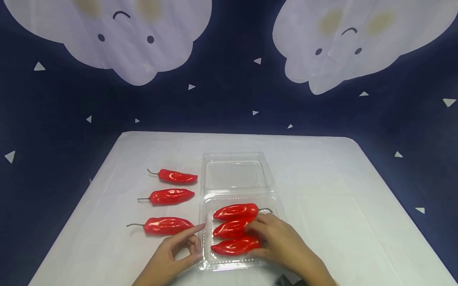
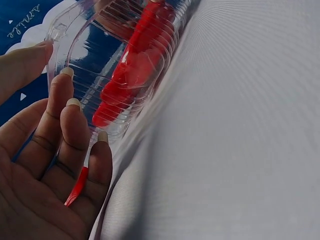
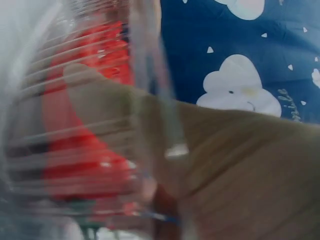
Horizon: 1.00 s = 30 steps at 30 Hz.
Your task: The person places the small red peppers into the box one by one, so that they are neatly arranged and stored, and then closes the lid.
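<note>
Red peppers (image 1: 234, 247) shine. Left hand (image 1: 165, 256) spreads at the box's (image 1: 222, 265) eight o'clock; right hand (image 1: 278, 239), at four, probably pinches one.

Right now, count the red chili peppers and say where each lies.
6. On the white table, left of the clear plastic clamshell: far chili, middle chili, near chili. Inside the clamshell's near half: back chili, center chili, front chili. The right hand may hide more.

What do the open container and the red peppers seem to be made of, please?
The container looks like thin, glossy clear plastic: the tabletop shows through it and its ribs catch light. The red peppers have smooth, shiny surfaces with bright highlights, suggesting glossy plastic or foam, though real peppers could look alike.
</note>
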Tool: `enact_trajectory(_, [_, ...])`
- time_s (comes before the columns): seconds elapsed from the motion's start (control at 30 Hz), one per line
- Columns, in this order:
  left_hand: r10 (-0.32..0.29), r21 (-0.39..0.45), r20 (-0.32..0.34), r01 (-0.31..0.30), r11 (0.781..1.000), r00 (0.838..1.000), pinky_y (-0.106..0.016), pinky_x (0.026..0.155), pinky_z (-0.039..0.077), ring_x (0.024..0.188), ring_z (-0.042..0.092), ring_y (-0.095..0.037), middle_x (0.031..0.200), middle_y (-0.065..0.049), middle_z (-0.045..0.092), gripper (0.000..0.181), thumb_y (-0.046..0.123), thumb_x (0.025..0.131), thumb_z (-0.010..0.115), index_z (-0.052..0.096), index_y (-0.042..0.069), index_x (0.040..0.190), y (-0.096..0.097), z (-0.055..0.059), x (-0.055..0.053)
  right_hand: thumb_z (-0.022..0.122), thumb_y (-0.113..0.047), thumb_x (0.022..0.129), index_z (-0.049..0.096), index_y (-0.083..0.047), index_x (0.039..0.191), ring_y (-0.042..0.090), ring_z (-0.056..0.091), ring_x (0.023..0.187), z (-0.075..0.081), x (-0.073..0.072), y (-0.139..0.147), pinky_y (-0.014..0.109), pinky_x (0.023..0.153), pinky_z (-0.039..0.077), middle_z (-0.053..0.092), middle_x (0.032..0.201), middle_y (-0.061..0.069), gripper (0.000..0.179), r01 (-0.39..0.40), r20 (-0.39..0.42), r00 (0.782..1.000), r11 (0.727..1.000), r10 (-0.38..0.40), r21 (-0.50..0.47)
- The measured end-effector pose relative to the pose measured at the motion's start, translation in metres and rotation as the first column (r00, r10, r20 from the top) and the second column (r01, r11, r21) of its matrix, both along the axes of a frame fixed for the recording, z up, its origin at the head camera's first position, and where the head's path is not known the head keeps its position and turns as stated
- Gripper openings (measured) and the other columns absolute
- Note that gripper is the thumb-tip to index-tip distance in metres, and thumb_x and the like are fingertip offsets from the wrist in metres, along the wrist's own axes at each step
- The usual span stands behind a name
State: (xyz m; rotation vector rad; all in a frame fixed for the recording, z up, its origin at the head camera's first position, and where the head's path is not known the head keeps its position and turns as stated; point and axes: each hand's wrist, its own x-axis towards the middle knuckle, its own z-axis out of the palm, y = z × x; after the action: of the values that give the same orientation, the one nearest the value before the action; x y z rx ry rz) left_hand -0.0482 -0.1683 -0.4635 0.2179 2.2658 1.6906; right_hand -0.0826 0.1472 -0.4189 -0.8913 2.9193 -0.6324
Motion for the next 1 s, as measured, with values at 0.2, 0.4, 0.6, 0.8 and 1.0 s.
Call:
enact_trajectory(0.2, [0.032, -0.009, 0.007, -0.032, 0.999, 0.999, -0.019, 0.098, 0.047, 0.093, 0.066, -0.019, 0.095, -0.002, 0.067, 0.067, 0.03, 0.086, 0.083, 0.055, 0.027, 0.148, 0.0, 0.001, 0.002, 0.093, -0.033, 0.074, 0.073, -0.028, 0.113, 0.003, 0.06, 0.099, 0.014, -0.003, 0.011, 0.029, 0.083, 0.059, 0.066, 0.107, -0.018, 0.045, 0.015, -0.114, 0.993, 0.99, -0.031, -0.139])
enact_trajectory(0.4, [0.136, -0.021, 0.012, -0.136, 0.99, 0.991, -0.019, 0.095, 0.05, 0.092, 0.065, -0.019, 0.096, 0.0, 0.067, 0.062, 0.029, 0.087, 0.082, 0.058, 0.028, 0.144, 0.0, 0.005, 0.002, 0.09, -0.019, 0.079, 0.073, -0.032, 0.11, 0.001, 0.062, 0.094, 0.011, -0.022, 0.047, 0.026, 0.076, 0.058, 0.067, 0.104, -0.021, 0.038, 0.064, -0.221, 0.965, 0.942, -0.143, -0.329])
enact_trajectory(0.6, [0.262, -0.072, -0.076, -0.267, 0.961, 0.962, -0.018, 0.09, 0.052, 0.088, 0.064, -0.017, 0.094, 0.004, 0.068, 0.052, 0.024, 0.087, 0.082, 0.065, 0.029, 0.136, -0.012, 0.014, 0.004, 0.084, -0.008, 0.084, 0.074, -0.02, 0.111, 0.005, 0.063, 0.084, -0.014, -0.033, 0.081, 0.016, 0.069, 0.053, 0.067, 0.095, -0.015, 0.031, 0.131, -0.232, 0.937, 0.88, -0.26, -0.458])
enact_trajectory(0.8, [0.373, -0.175, -0.248, -0.42, 0.891, 0.894, -0.011, 0.087, 0.048, 0.09, 0.059, -0.012, 0.094, 0.001, 0.065, 0.046, 0.019, 0.094, 0.077, 0.063, 0.014, 0.137, -0.047, 0.021, 0.008, 0.074, -0.01, 0.094, 0.07, -0.018, 0.123, 0.01, 0.066, 0.08, -0.041, -0.029, 0.093, 0.023, 0.067, 0.058, 0.067, 0.09, -0.007, 0.03, 0.24, -0.008, 0.956, 0.794, -0.295, -0.558])
enact_trajectory(1.0, [0.438, -0.211, -0.455, -0.572, 0.793, 0.775, -0.002, 0.088, 0.037, 0.096, 0.054, -0.004, 0.104, 0.001, 0.063, 0.05, 0.005, 0.088, 0.08, 0.064, 0.008, 0.136, -0.096, 0.018, 0.001, 0.064, -0.012, 0.102, 0.056, -0.016, 0.142, 0.019, 0.068, 0.07, -0.057, -0.031, 0.094, 0.033, 0.06, 0.058, 0.067, 0.09, 0.004, 0.042, 0.252, 0.228, 0.964, 0.735, -0.135, -0.629])
